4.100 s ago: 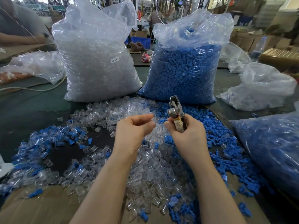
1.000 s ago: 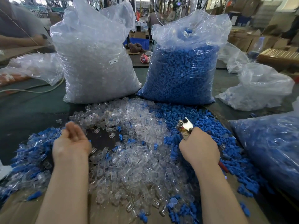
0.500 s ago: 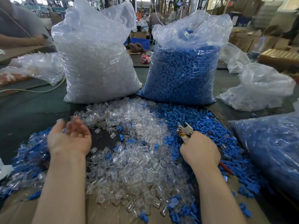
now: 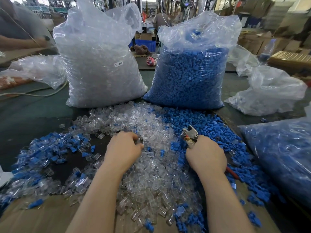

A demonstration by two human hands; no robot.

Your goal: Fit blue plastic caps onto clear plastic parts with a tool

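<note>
We note the left hand (image 4: 123, 149) knuckles-up on the heap of clear parts (image 4: 151, 174), fingers (image 4: 137, 140) curled down into it; whether they pinch a piece we cannot tell. The right hand (image 4: 206, 157) grips the tool (image 4: 190, 134), fingers wrapped round its handles, metal head protruding beyond them. Loose blue caps (image 4: 210, 125) lie just beyond and right of those fingers.

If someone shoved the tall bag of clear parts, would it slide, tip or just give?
The bag of clear parts would probably dent rather than tip: thin crinkled film, wide base on the table. Packed that full, it likely resists sliding. The loose top would flop.
</note>
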